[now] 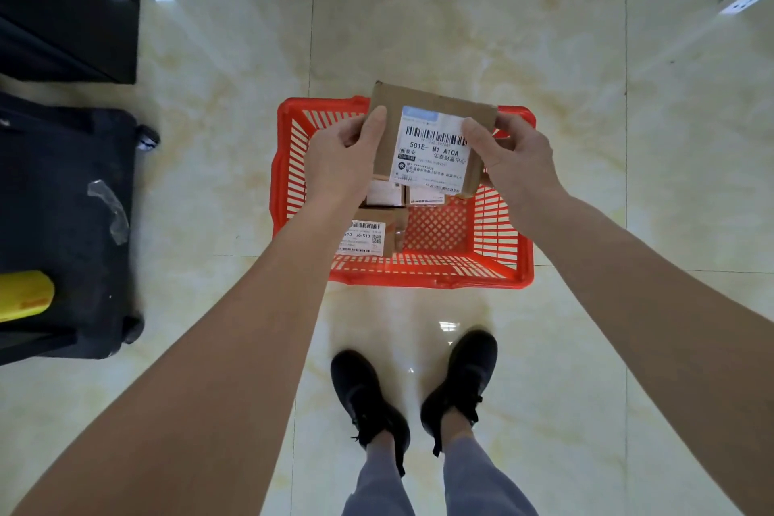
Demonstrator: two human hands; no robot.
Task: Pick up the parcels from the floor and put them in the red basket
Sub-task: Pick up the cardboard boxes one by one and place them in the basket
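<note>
Overhead, both hands' grip holding cardboard parcel [423,138] above red basket [517,264], glossy marble-tiled floor [460,13]

Four parcels [427,138] perhaps, one red basket [435,276], two hands [335,163], two shoes [368,398]

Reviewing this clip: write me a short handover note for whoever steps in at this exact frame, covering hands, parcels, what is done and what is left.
Left hand: gripping the left edge of the cardboard parcel.
Right hand: gripping its right edge, thumb on the shipping label.
The parcel is held in the air above the red basket, which sits on the tiled floor in front of the person's feet.
Done: at least three smaller labelled parcels already lie inside the basket.
Left: lower the held parcel into the basket and let go. No other parcels show on the floor in this view; check outside it.
</note>
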